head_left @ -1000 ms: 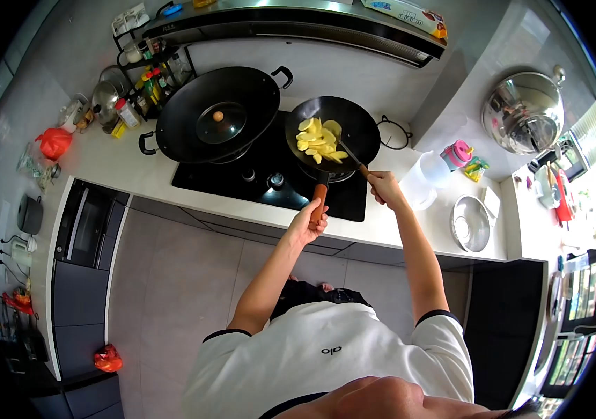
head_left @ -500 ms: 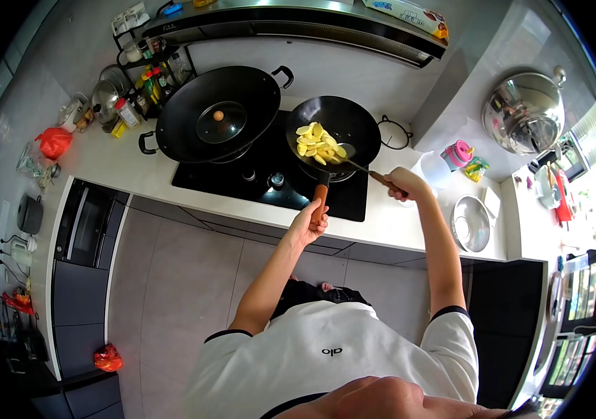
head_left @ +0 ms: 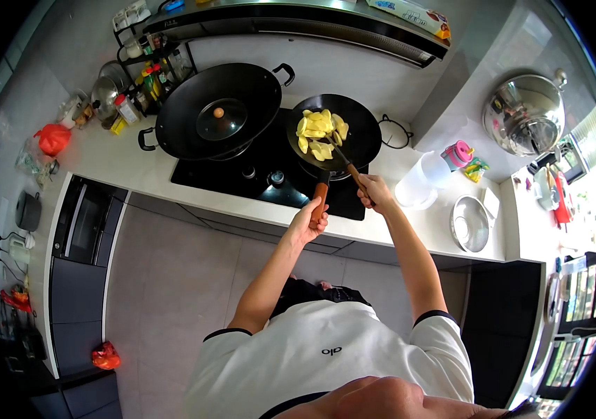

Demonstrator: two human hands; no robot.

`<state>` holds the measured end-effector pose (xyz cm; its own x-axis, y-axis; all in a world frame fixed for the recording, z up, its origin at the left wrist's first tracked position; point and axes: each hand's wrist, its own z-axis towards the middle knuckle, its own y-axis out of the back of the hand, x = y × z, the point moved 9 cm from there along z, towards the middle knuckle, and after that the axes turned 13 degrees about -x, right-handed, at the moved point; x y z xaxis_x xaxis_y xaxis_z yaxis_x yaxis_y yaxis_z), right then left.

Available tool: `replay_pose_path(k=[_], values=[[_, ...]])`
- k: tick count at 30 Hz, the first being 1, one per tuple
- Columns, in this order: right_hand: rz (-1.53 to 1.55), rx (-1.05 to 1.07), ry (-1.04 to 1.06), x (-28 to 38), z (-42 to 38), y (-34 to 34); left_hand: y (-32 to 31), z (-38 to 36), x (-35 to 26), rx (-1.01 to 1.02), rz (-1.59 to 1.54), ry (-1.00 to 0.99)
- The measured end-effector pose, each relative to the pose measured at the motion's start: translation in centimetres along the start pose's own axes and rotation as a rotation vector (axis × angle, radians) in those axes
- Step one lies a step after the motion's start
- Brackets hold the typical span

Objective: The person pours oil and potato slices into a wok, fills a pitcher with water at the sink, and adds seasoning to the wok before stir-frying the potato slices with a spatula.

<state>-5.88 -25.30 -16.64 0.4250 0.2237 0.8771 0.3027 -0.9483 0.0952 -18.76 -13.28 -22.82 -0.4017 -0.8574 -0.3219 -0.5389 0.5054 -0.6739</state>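
My left hand (head_left: 308, 222) is closed around the orange-brown handle (head_left: 320, 195) of a black frying pan (head_left: 364, 133) on the stove. Pale yellow slices (head_left: 317, 126), which look like potato, are heaped in the left half of the pan. In my right hand (head_left: 376, 193) is the wooden handle of a spatula (head_left: 345, 159), held over the pan's near rim. Its metal blade reaches in among the slices, which partly hide it.
Left of the pan stands a large black wok (head_left: 186, 98) with a glass lid (head_left: 221, 120) inside. A clear plastic container (head_left: 416, 185) and a steel bowl (head_left: 470, 223) are on the counter (head_left: 395, 227) to the right. Overhead is the range hood (head_left: 298, 28).
My right hand has moved left and slightly down, bringing the spatula further into the slices. The heap has shifted up and spread. My left hand keeps its grip on the handle.
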Motion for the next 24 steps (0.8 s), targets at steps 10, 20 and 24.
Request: replay_pose_path(k=[10,20,24], values=[[-0.827,-0.305,0.728,4.3,-3.9,-0.3,0.2,0.4,0.1,-0.003,-0.002,0.007],[-1.161,-0.490,0.611,5.7,-5.2,4.1,0.1,0.0,0.1,0.001,0.022,0.016],[-0.959,-0.656,0.697,7.3,-4.6,6.0,0.1,-0.2,-1.1,-0.009,0.070,0.023]])
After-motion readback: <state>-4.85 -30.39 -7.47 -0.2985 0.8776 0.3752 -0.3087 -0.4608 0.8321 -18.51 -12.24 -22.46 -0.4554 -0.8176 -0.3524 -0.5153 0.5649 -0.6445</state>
